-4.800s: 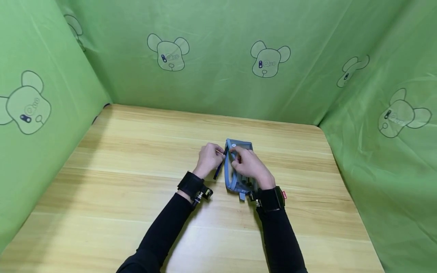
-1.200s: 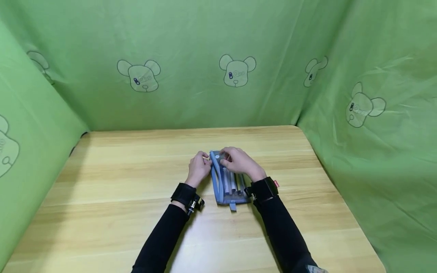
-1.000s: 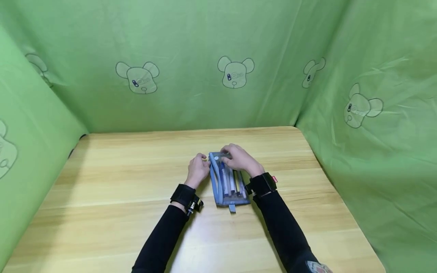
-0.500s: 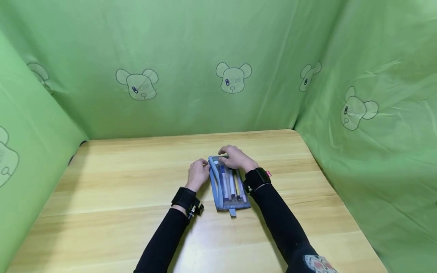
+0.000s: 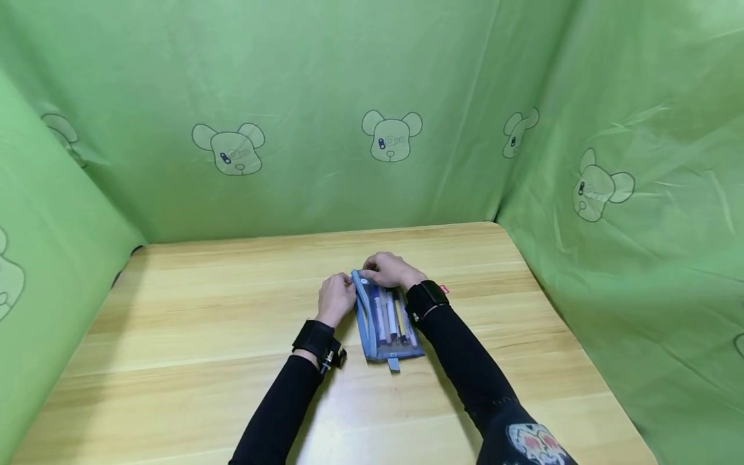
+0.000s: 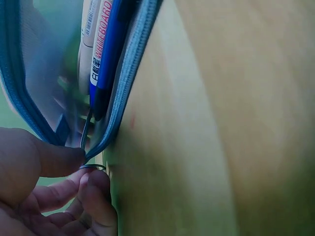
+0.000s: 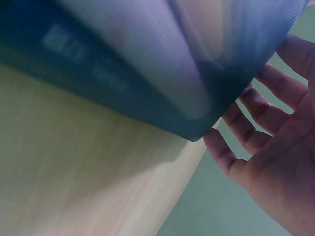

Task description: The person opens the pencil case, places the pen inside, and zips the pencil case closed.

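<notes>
- While both hands work at its far end, the pencil case lies flat on the table, between the two wrists.
- Left hand: thumb and fingers pinch the zipper pull at the case's left edge.
- Right hand: rests over the far end; wrist view shows loose fingers just past the corner, firm grasp not confirmed.
- Markers: lying inside, close against the zipper.
- Risk: the zipper may snag on mesh or a marker; cause, weak bracing letting the case slide.
</notes>
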`<state>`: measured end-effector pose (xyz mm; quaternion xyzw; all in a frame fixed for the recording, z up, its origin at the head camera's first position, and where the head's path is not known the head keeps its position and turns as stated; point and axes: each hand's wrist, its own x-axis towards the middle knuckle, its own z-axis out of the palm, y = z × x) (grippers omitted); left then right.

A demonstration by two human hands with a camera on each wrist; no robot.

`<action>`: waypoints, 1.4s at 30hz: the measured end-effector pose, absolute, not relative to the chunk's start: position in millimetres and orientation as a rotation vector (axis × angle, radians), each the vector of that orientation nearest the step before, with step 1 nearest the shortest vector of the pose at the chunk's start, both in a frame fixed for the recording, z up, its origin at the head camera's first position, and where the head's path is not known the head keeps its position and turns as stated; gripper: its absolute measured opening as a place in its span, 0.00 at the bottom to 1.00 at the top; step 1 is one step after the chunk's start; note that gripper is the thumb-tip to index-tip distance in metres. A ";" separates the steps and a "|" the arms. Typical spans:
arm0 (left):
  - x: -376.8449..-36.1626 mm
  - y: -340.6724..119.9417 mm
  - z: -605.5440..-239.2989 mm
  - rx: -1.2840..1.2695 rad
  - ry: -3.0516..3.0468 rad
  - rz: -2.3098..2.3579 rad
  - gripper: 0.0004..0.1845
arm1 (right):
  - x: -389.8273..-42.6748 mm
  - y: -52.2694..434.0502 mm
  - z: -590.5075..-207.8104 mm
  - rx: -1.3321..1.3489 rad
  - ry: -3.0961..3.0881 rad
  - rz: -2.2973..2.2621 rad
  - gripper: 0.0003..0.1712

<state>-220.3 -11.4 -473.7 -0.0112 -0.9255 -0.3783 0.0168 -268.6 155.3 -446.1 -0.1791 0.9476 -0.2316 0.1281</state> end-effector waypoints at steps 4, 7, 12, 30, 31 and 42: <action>-219.0 -15.0 -474.1 -0.009 -2.887 -1.159 0.05 | -271.2 149.0 -448.9 -0.519 2.761 -0.637 0.18; -217.8 -15.7 -474.5 -0.007 -2.889 -1.151 0.04 | -273.3 148.6 -452.4 -0.521 2.758 -0.629 0.18; -219.8 -13.8 -473.5 -0.041 -2.874 -1.148 0.07 | -278.6 151.1 -452.4 -0.514 2.746 -0.669 0.16; -218.9 -11.8 -474.7 -0.068 -2.874 -1.148 0.08 | -291.4 155.7 -456.1 -0.494 2.540 -0.875 0.14; -218.8 -11.9 -474.8 -0.072 -2.874 -1.147 0.09 | -291.6 155.9 -456.9 -0.488 2.536 -0.881 0.14; -222.4 -13.2 -475.1 -0.100 -2.897 -1.141 0.11 | -294.2 158.5 -461.8 -0.458 2.569 -0.981 0.13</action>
